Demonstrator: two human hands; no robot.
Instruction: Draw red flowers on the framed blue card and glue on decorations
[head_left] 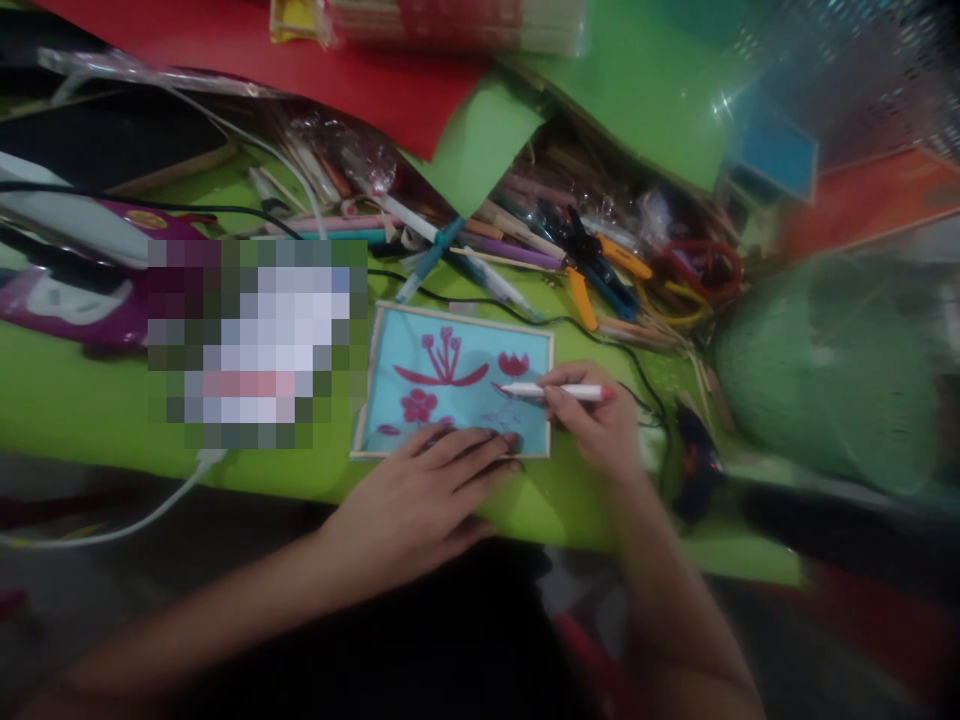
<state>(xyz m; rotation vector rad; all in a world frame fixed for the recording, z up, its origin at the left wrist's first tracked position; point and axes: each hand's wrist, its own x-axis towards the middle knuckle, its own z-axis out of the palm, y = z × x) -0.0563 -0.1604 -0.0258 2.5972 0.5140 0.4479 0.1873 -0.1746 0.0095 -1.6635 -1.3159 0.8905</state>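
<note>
A small light-blue card [457, 375] with a pale border lies on the green table top [82, 400], painted with pink-red flowers. My left hand [424, 495] lies flat on the card's near edge, fingers stretched out and together, holding nothing. My right hand [600, 425] is closed around a white marker with a red cap end [551, 391]. The marker's tip touches the card near a small flower at its right side.
Behind the card lies a heap of pens, sticks and orange-handled pliers [592, 270]. Red [315, 70] and green paper sheets [645, 90] cover the back. A purple device [82, 290] and cables sit left, a green roll [825, 370] right, a blurred patch [255, 340] beside the card.
</note>
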